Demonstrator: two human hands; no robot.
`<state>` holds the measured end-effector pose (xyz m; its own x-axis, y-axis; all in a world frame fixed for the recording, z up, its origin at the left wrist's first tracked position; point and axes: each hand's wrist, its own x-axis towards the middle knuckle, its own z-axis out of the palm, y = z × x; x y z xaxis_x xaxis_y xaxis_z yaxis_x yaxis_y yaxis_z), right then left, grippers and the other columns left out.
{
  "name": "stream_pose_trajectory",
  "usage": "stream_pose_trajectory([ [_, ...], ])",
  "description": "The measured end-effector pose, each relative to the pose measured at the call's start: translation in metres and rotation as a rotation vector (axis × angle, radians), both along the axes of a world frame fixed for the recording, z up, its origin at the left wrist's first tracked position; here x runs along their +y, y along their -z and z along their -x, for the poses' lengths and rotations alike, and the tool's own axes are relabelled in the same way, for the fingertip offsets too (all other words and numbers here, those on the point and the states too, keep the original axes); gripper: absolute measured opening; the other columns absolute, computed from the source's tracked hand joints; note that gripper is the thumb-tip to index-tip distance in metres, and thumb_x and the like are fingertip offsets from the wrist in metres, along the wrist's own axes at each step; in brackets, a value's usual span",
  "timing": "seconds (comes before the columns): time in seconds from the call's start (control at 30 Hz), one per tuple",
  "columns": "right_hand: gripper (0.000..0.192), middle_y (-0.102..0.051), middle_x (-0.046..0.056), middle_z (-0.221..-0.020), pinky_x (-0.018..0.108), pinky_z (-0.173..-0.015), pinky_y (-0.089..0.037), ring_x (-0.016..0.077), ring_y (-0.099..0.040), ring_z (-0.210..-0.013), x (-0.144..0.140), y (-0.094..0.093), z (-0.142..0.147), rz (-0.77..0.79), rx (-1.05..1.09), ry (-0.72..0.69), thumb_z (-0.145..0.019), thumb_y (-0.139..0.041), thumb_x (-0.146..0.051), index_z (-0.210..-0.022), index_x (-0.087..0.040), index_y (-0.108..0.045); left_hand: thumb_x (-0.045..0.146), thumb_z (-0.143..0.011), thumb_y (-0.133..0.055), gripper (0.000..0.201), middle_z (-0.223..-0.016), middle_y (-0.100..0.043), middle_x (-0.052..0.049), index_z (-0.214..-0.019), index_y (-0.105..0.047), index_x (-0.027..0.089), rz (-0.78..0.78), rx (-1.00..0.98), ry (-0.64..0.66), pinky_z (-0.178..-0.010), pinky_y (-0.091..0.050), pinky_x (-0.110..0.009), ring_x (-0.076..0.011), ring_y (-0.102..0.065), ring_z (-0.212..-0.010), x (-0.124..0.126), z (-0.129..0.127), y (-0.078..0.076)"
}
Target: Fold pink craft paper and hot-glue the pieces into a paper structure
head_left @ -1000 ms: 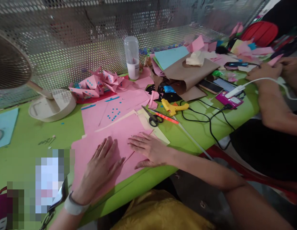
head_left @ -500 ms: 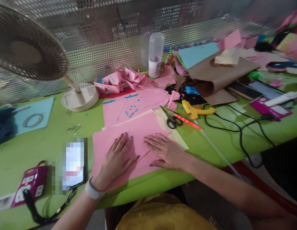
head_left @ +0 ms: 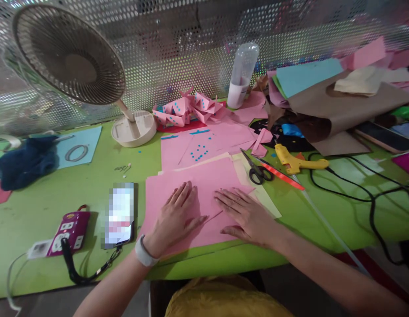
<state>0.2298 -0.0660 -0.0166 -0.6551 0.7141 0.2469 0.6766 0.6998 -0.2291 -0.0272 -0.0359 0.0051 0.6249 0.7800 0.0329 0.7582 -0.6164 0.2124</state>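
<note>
A large sheet of pink paper (head_left: 207, 180) lies in front of me on top of other pink and pale yellow sheets (head_left: 268, 200). My left hand (head_left: 178, 215) rests flat on its left part, fingers stretched out and thumb pointing right. On the right part my right hand (head_left: 242, 215) also lies flat, its fingers pointing left. Between the two thumbs a short slanting line shows on the paper. Neither hand grips anything. Black scissors (head_left: 257, 171) and an orange-red pen-like stick (head_left: 283, 174) lie beyond my right hand.
A yellow glue gun (head_left: 298, 163) with its black cable lies to the right. Folded pink paper shapes (head_left: 188, 109), a clear bottle (head_left: 242, 75) and a fan (head_left: 133, 127) stand at the back. On the left are a phone (head_left: 120, 215) and a purple power strip (head_left: 71, 231).
The whole view has shifted, so everything sits further right and more of the table's left side shows. Both hands keep their flat pose on the pink paper.
</note>
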Motion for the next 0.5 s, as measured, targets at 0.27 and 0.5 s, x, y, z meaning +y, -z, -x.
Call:
stream_pose_trajectory([
  [0.27,0.074,-0.036,0.015,-0.153,0.049,-0.116,-0.032,0.0270,-0.030,-0.144,0.002,0.000,-0.005,0.045,-0.054,0.023,-0.094,-0.042,-0.059,-0.147,-0.007,-0.036,0.062,-0.092,-0.042,0.079,-0.156,-0.028,-0.022,-0.149,-0.028,0.010,-0.078,0.014,0.019,-0.115,-0.031,-0.050,-0.0319,-0.024,-0.146,-0.002,0.000,0.008],
  [0.5,0.081,-0.029,0.018,-0.156,0.046,-0.118,-0.029,0.0261,-0.023,-0.147,0.000,0.000,-0.027,0.113,-0.100,0.156,-0.094,-0.035,-0.063,-0.150,-0.005,-0.031,0.061,-0.092,-0.041,0.078,-0.155,-0.028,-0.023,-0.147,-0.031,0.007,-0.085,0.042,0.031,-0.116,-0.029,-0.051,-0.0331,-0.024,-0.145,-0.001,0.000,0.009],
])
